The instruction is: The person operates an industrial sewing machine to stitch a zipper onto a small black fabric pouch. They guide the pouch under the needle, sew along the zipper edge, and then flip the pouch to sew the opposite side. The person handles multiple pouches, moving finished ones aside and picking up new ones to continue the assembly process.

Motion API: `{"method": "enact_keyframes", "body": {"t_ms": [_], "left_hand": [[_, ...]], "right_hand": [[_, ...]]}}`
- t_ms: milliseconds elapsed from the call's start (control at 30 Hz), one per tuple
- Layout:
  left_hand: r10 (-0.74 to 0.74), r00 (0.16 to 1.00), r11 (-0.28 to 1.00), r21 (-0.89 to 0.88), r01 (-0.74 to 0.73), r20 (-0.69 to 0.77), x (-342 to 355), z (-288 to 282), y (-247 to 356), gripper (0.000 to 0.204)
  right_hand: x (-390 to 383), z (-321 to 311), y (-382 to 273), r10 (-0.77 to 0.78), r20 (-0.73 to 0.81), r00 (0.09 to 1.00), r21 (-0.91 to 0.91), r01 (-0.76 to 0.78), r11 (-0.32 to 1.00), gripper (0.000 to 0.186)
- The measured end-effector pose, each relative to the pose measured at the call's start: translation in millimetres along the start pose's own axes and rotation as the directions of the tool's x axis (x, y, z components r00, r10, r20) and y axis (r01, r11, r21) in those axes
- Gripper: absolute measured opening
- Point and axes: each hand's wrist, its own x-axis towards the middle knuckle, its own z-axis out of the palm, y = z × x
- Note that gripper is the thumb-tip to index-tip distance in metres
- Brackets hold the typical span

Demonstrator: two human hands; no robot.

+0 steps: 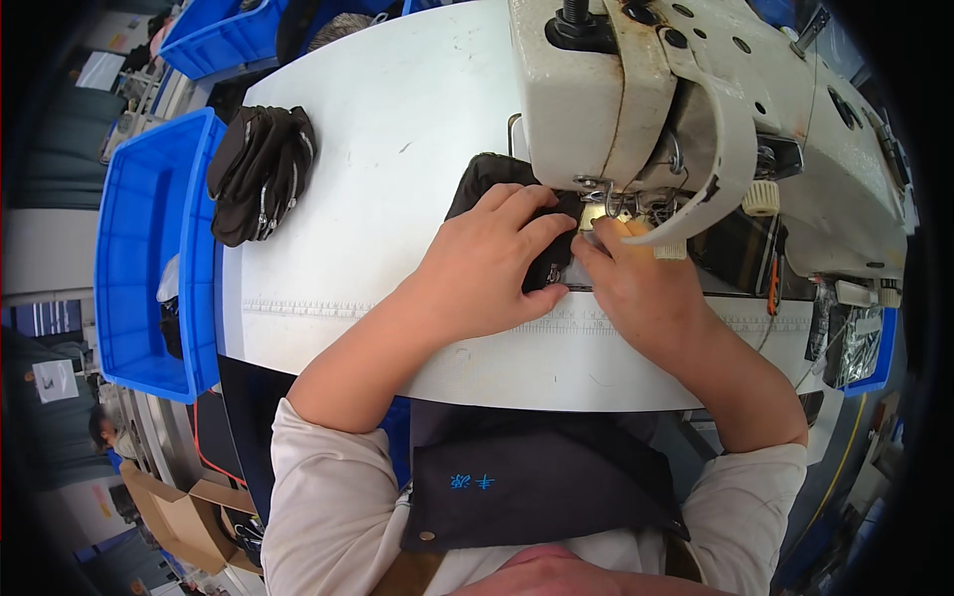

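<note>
A dark fabric piece [487, 177] with a small metal zipper pull [555, 272] lies on the white sewing table beside the needle area of a sewing machine [566, 109]. My left hand [487, 260] rests on the fabric, its fingers spread and the thumb apart. Close by on the right, my right hand [646, 283] has its fingers bent together just in front of the presser foot [608, 204]. Whatever its fingertips pinch is hidden by the hand and the machine's white curved guard [720, 174].
A stack of dark zippered pouches [261, 174] lies at the table's left edge, next to a blue bin [111, 258]. Another blue bin [234, 45] stands farther back. An orange-handled tool [773, 283] lies right of the needle. A ruler strip [298, 309] crosses the table.
</note>
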Motion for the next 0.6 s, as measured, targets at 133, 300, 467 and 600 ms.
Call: {"method": "enact_keyframes", "body": {"t_ms": [133, 300, 467, 600], "left_hand": [[-0.030, 0.999, 0.999, -0.025, 0.031, 0.032, 0, -1, -1, 0.045], [0.097, 0.994, 0.992, 0.087, -0.093, -0.049, -1, 4, 0, 0.047], [0.188, 0.982, 0.970, 0.160, -0.183, -0.016, 4, 5, -4, 0.050], [0.047, 0.999, 0.991, 0.123, -0.049, 0.018, 1, 9, 14, 0.050]], "right_hand": [[0, -5, 0, 0.002, 0.064, 0.998, 0.060, -0.005, 0.998, 0.036], [-1, -7, -3, -0.025, 0.083, 0.996, 0.018, 0.024, 1.000, 0.036], [-1, -9, 3, -0.046, 0.129, 0.991, -0.041, 0.052, 0.998, 0.032], [-3, -14, 16, 0.032, 0.202, 0.979, 0.133, -0.060, 0.989, 0.024]]}}
